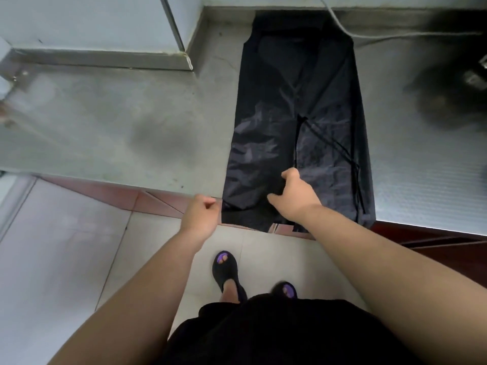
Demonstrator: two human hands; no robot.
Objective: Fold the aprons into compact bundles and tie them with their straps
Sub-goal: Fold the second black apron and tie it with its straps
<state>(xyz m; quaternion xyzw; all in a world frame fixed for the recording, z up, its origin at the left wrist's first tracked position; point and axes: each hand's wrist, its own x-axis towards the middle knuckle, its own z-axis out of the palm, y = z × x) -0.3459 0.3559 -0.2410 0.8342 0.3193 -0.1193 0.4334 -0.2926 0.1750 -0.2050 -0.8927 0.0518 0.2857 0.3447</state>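
One apron (pixel 297 114) lies on the worktop (pixel 131 114); at the front edge my left hand (pixel 204 214) pinches it, my right hand (pixel 292 196) grips it.

A grey countertop (pixel 110 122) runs below a pale wall (pixel 92 19), a white cable (pixel 382 36) lying along its back edge. Black sandals (pixel 225 270) stand on pale floor tiles (pixel 66 259).

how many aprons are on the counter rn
1: the black apron lies lengthwise on the grey counter, near end over the front edge. Others could be hidden under it or in the blurred dark patch far right.
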